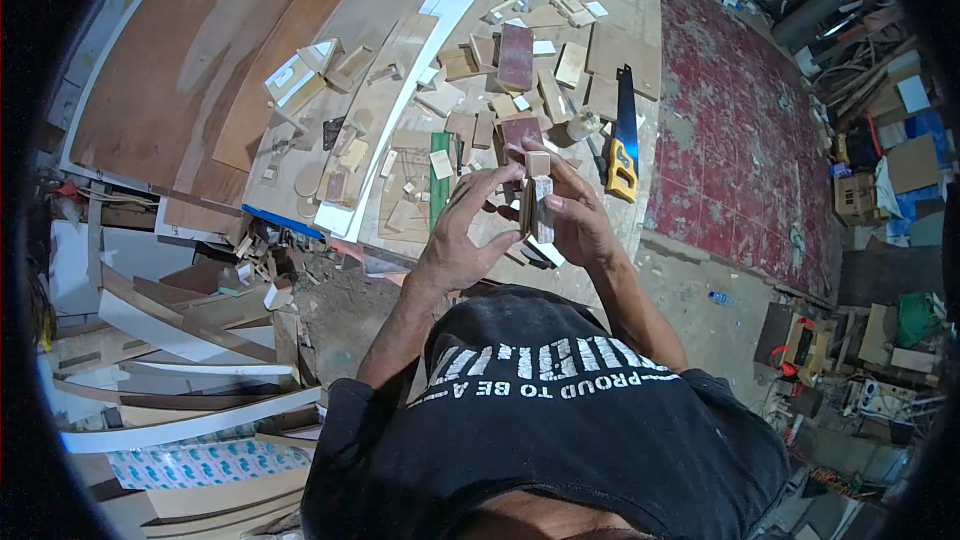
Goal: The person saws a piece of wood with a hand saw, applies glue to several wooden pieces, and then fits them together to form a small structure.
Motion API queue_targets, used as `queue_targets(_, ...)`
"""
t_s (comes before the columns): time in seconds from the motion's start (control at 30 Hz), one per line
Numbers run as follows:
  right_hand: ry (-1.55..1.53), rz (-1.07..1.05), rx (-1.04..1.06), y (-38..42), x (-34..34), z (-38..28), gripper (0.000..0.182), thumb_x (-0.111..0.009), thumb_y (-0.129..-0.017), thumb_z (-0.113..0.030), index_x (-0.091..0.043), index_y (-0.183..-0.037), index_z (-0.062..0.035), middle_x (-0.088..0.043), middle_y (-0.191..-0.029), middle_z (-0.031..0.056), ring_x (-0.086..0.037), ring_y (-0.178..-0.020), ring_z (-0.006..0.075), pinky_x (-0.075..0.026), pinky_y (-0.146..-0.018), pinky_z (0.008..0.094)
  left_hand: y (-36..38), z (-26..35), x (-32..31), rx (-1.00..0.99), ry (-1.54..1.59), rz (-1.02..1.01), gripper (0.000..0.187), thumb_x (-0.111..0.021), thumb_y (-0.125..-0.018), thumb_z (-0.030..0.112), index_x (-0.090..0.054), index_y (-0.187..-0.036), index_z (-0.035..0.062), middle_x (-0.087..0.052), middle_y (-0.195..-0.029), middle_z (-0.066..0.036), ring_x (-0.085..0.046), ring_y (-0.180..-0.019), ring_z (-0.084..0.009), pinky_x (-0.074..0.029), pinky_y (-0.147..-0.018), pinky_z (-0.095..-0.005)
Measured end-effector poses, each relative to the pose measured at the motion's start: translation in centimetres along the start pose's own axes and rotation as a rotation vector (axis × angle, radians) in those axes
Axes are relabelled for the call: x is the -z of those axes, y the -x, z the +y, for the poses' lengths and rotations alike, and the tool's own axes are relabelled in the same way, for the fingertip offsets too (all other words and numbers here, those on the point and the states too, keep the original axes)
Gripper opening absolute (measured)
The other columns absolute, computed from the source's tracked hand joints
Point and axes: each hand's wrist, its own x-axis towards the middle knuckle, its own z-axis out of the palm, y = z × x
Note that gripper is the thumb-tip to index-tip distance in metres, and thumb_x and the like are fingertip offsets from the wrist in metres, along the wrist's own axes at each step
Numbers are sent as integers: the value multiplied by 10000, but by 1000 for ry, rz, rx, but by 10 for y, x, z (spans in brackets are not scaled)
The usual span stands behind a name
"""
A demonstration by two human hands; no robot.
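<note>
Both hands are together over the near edge of the wooden table, around a small assembly of wood pieces. My left hand is at its left side, fingers bent, with a gap between thumb and forefinger; contact with the wood is hard to make out. My right hand grips the assembly from the right, its thumb against the pale face. A small block sits at the far end of the assembly. Just beyond the hands lies a dark red block.
A handsaw with a yellow handle lies at the table's right side. Wood offcuts, long white strips and a green piece cover the tabletop. Curved boards are stacked at lower left.
</note>
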Motion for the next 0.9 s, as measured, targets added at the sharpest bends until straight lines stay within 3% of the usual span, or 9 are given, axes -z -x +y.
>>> queue_targets(0.17,16,-14,10,3,-4,1,749,-665,-841,-155,-292,-1475,-10,-386,-1465,111,-421,-1318,242,-399,-1076,429,6,-2,-5,16,-45,35,693,-760,-723,13,-467,-1350,48,-504,-1333,-126,-475,-1272,-251,-400,-1045,-372)
queue_targets(0.3,184,-30,84,1,1,10,746,-684,-823,-92,-321,-1470,-14,-409,-1443,77,-396,-1327,210,-283,-1113,351,17,-15,-17,107,456,183,496,-701,-852,84,-469,-1284,15,-490,-1295,-130,-479,-1234,-208,-421,-1000,-343)
queue_targets(0.37,270,-43,102,0,2,13,748,-688,-817,-82,-326,-1469,-17,-400,-1453,78,-383,-1339,214,-275,-1118,358,19,-16,-22,150,614,199,416,-659,-928,191,-444,-1241,21,-502,-1238,-121,-508,-1167,-172,-446,-947,-308)
queue_targets(0.53,533,-108,135,-6,-6,13,753,-709,-830,-97,-327,-1477,-33,-362,-1499,127,-295,-1406,233,-221,-1153,376,22,-16,-24,280,927,325,408,-653,-931,185,-423,-1235,36,-541,-1130,-69,-537,-1054,-142,-460,-910,-297)
queue_targets(0.63,735,-140,203,-9,-14,13,792,-741,-816,-137,-323,-1483,-53,-342,-1512,169,-260,-1430,263,-204,-1165,394,28,-19,-16,277,1127,234,398,-641,-936,165,-420,-1244,45,-545,-1111,-61,-557,-1009,-131,-479,-873,-289)
queue_targets(0.73,1051,-233,337,-14,-25,7,835,-768,-788,-156,-320,-1487,-69,-330,-1517,187,-251,-1438,297,-210,-1166,413,33,-24,-10,331,1378,250,372,-643,-918,131,-487,-1252,85,-573,-1113,-36,-590,-973,-142,-532,-801,-316)
queue_targets(0.77,1100,-237,334,-13,-32,3,834,-768,-790,-180,-322,-1484,-63,-322,-1522,192,-259,-1436,325,-222,-1163,420,35,-21,-11,415,1389,310,354,-607,-935,173,-506,-1268,114,-586,-1175,-62,-609,-1019,-205,-552,-788,-363)
queue_targets(0.87,880,-223,226,-17,-30,-1,777,-737,-821,-183,-338,-1478,-67,-350,-1505,178,-310,-1410,299,-251,-1150,408,38,-11,-1,444,1580,248,360,-542,-966,243,-486,-1299,118,-579,-1236,-106,-613,-1066,-278,-566,-762,-407)
queue_targets(0.9,711,-189,182,-18,-30,-1,658,-674,-877,-147,-375,-1455,-51,-411,-1447,162,-388,-1352,255,-302,-1119,382,40,-14,-3,474,1608,323,386,-495,-982,298,-471,-1314,103,-579,-1238,-152,-610,-1085,-336,-576,-704,-437)
